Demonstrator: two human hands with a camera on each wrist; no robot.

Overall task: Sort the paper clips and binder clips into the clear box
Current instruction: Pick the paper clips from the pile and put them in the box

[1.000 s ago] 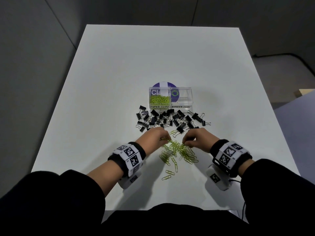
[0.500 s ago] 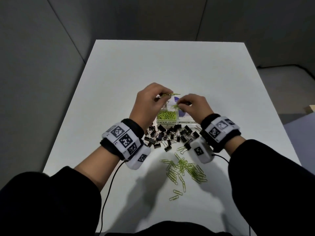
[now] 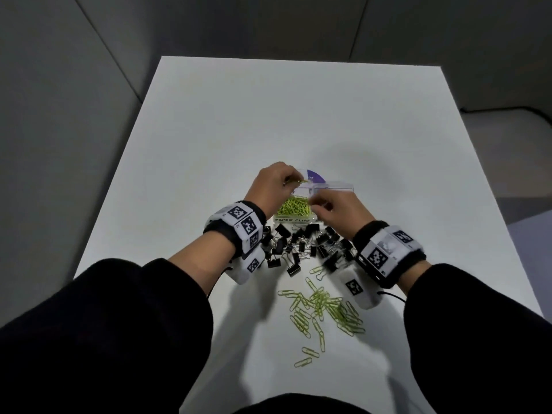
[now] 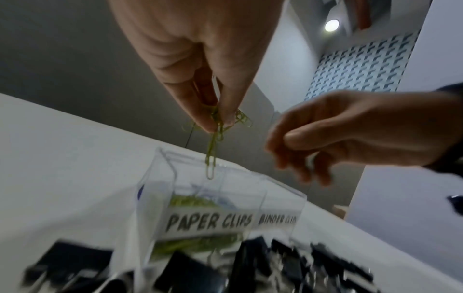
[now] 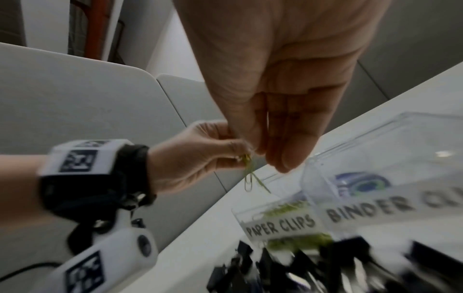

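The clear box (image 3: 340, 185) has two compartments labelled PAPER CLIPS and BINDER CLIPS. Green paper clips (image 3: 294, 208) lie in its left one. My left hand (image 3: 294, 182) hovers over that compartment and pinches a small bunch of green paper clips (image 4: 217, 126), one dangling just above the rim of the box (image 4: 155, 186). My right hand (image 3: 316, 203) hangs beside it over the box, fingers (image 4: 295, 164) loosely curled downward with nothing visible in them. The right wrist view shows both hands: left hand (image 5: 240, 156), right hand (image 5: 273, 156).
Black binder clips (image 3: 298, 246) lie heaped against the box's near side, under my wrists. Several loose green paper clips (image 3: 322, 309) are scattered nearer to me on the white table (image 3: 268, 115). A purple round label (image 3: 313, 176) lies behind the box.
Both hands rose from the loose paper clip pile to above the box. The green clips pinched in the right hand half a second ago no longer show; the left still holds its bunch.
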